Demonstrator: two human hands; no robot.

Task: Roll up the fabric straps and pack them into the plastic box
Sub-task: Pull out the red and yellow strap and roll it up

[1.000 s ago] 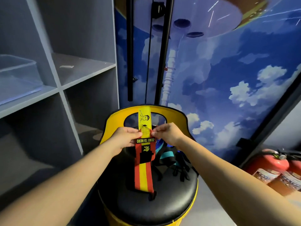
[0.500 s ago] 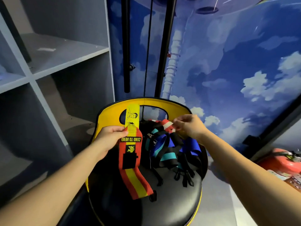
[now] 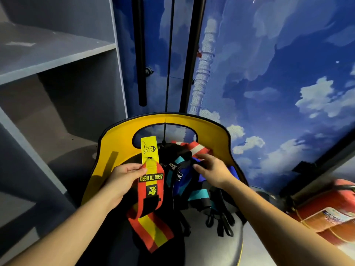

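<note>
My left hand (image 3: 124, 178) pinches the top of a red and yellow fabric strap (image 3: 150, 206) marked ZERO TO HERO, with a yellow tab standing up from it; its tail hangs down over the seat. My right hand (image 3: 212, 170) rests with relaxed fingers on a pile of straps (image 3: 189, 187) in blue, teal and black, beside a red and white strap (image 3: 194, 147) at the pile's far edge. Black loops trail from the pile toward me. The plastic box is out of view.
The straps lie on a black padded seat with a yellow backrest (image 3: 119, 148). Grey shelving (image 3: 55, 54) stands at the left. Black poles (image 3: 139, 50) rise behind the seat before a sky mural. Red fire extinguishers (image 3: 326, 212) lie at the right.
My right hand let go of the red and yellow strap and moved right onto the pile. My left hand keeps the strap. The view has tilted down and moved closer.
</note>
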